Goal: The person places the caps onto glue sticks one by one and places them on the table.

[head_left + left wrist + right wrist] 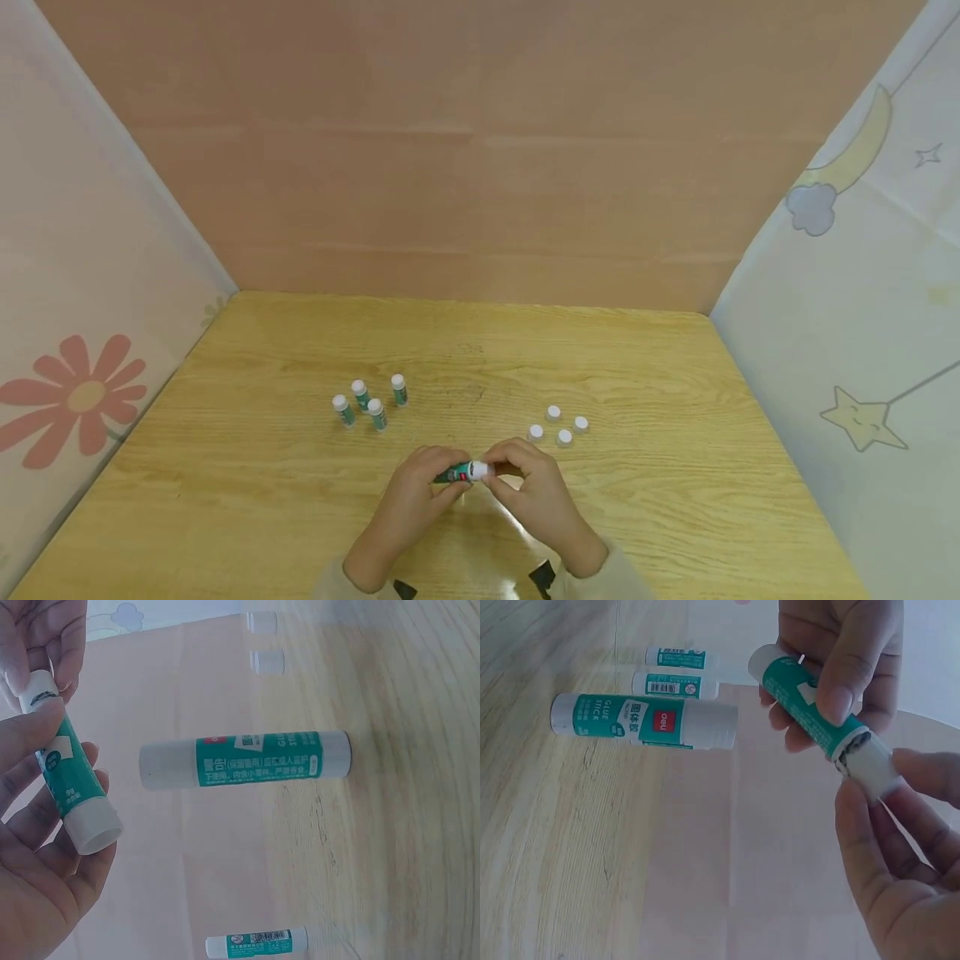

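My left hand (420, 483) grips a green-and-white glue stick (810, 705) by its body, thumb laid along the label. At its other end my right hand (536, 492) pinches the white cap (874, 769) between thumb and fingers. The stick lies roughly level above the table in the head view, its cap end towards the right. Where cap and green body meet, a dark, smudged band shows in the right wrist view. A plain whitish end (96, 831) of the stick sticks out past my left fingers.
Several glue sticks (377, 415) with white tops stand upright on the wooden table (300, 517), left of my hands. Several loose white caps (565, 438) sit together at the right. A brown backdrop (472, 183) and patterned side sheets (847, 333) border the table.
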Demonstrator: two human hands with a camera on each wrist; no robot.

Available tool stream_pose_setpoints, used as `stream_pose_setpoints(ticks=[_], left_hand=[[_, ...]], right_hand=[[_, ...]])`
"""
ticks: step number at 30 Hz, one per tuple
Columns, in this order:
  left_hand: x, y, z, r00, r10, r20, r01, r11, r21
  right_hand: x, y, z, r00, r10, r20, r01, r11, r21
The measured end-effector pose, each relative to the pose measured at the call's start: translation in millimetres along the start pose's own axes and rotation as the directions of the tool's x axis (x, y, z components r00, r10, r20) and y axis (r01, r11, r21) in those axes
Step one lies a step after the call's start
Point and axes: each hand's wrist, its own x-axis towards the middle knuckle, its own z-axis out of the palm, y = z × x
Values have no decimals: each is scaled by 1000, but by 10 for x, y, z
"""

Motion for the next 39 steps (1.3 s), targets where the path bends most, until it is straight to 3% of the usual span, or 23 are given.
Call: stream_pose_setpoints(ticks=[7, 11, 20, 29, 39], left_hand=[[-6, 2, 22, 1000, -5, 30, 4, 999, 34], [-10, -4, 32, 998, 8, 57, -8, 1000, 4], [-73, -48, 31, 1000, 7, 1, -7, 999, 45], [-191, -83, 9, 987, -162, -21, 162, 987, 2], [-247, -150, -46, 957, -284, -60, 283, 959, -28]], right_hand=[[-14, 44, 42, 1000, -13, 17, 14, 1000, -27], [-10, 48, 46, 999, -21, 42, 23, 999, -46], [12, 10, 25, 995, -47, 87, 53, 996, -70], [-52, 28, -2, 997, -28, 73, 37, 991, -126], [-97, 97, -71, 998, -30, 53, 40, 980, -195]])
